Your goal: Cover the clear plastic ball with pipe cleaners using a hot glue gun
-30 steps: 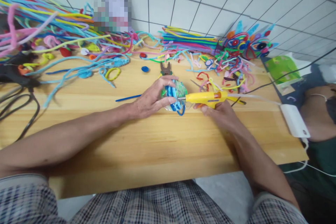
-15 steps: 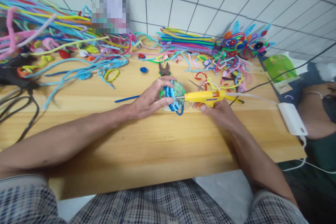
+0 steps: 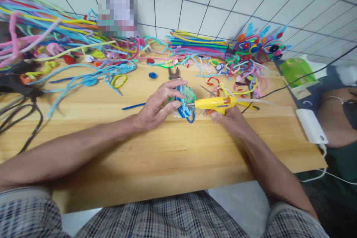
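My right hand [image 3: 224, 114] is wrapped round the grip of a yellow hot glue gun [image 3: 213, 104]. The gun's metal nozzle points left and meets, or nearly meets, a blue and light-blue pipe-cleaner piece [image 3: 184, 111]. My left hand [image 3: 160, 104] grips that piece from the left, thumb and fingers bent about its edge. Under and behind it lies a green patterned round item [image 3: 190, 96], partly covered. Just beyond my left fingers are pliers [image 3: 174, 73], jaws pointing away and handles hidden. A dark blue pipe cleaner [image 3: 134, 106] sticks out left of my hand.
Pipe cleaners [image 3: 198, 42] in many colours line the wall side. Two colourful pipe-cleaner masks [image 3: 259, 46] stand at the back right. A black cable [image 3: 301, 78] crosses on the right, near a white power strip [image 3: 311, 125]. Another person's arm [image 3: 334, 119] shows at far right.
The fingers of my left hand have shifted slightly left along the pipe-cleaner piece, which has tilted a little. The glue gun has moved slightly left with my right hand.
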### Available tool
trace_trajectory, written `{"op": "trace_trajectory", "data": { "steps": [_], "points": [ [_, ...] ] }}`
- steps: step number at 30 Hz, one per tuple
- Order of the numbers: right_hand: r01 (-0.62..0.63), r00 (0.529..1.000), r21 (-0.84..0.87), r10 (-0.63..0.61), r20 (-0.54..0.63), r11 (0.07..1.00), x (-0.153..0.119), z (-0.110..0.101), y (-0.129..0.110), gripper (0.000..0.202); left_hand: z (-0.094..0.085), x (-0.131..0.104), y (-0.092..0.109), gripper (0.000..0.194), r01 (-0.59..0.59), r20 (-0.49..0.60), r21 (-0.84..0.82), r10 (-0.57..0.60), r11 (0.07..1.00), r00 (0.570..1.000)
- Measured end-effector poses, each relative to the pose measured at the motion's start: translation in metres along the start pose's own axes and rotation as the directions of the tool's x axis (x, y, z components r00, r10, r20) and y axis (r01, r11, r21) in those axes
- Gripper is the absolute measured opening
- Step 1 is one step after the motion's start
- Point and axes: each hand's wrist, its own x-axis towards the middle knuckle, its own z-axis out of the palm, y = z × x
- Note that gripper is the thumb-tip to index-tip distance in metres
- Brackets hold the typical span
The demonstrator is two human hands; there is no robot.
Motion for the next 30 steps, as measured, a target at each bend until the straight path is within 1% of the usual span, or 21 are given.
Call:
{"op": "trace_trajectory", "data": {
  "steps": [2, 4, 9, 13, 15, 22, 26, 28, 30],
  "points": [
    [-0.01, 1.0, 0.009, 0.01, 0.004, 1.0, 0.0004, 0.0008, -0.0001, 0.049, 0.0001, 0.0009, 0.0037, 0.019, -0.005, -0.018, -0.028, 0.005, 1.0, 1.0],
    [-0.016, 1.0, 0.017, 0.016, 0.003, 1.0, 0.0006, 0.0018, -0.0012, 0.05, 0.0002, 0.0019, 0.0063, 0.019, 0.02, -0.019, -0.042, -0.021, 0.999, 1.0],
    [-0.014, 1.0, 0.016, 0.014, 0.005, 1.0, 0.0011, 0.0031, -0.0041, 0.048, 0.0008, 0.0026, 0.0067, 0.015, 0.049, -0.03, -0.077, -0.052, 0.996, 0.998],
    [-0.005, 1.0, 0.005, 0.004, 0.01, 1.0, 0.002, 0.0026, -0.0027, 0.049, 0.0016, 0.0019, 0.0038, 0.02, 0.084, -0.03, -0.095, -0.087, 0.992, 0.996],
    [-0.003, 1.0, -0.002, 0.003, 0.01, 1.0, 0.0023, 0.0025, -0.0018, 0.05, 0.0017, 0.0019, 0.0025, 0.022, 0.082, -0.035, -0.103, -0.086, 0.991, 0.996],
    [-0.008, 1.0, -0.013, 0.008, 0.007, 1.0, 0.0012, 0.0026, -0.0019, 0.055, 0.0, 0.0035, 0.0035, 0.019, 0.069, -0.017, -0.184, -0.074, 0.98, 0.997],
    [-0.01, 1.0, -0.029, 0.01, 0.01, 1.0, 0.0003, 0.0024, -0.0017, 0.051, -0.0008, 0.0037, 0.0034, 0.014, 0.068, -0.007, -0.156, -0.07, 0.985, 0.998],
    [-0.005, 1.0, -0.03, 0.006, 0.015, 1.0, 0.0002, 0.0025, -0.0018, 0.051, -0.0018, 0.0032, 0.0018, 0.018, 0.076, 0.003, -0.111, -0.076, 0.991, 0.997],
    [-0.003, 1.0, -0.027, 0.003, 0.013, 1.0, 0.0002, 0.0025, -0.0021, 0.05, -0.0031, 0.0024, -0.0006, 0.032, 0.088, 0.036, -0.056, -0.086, 0.995, 0.996]
  ]
}}
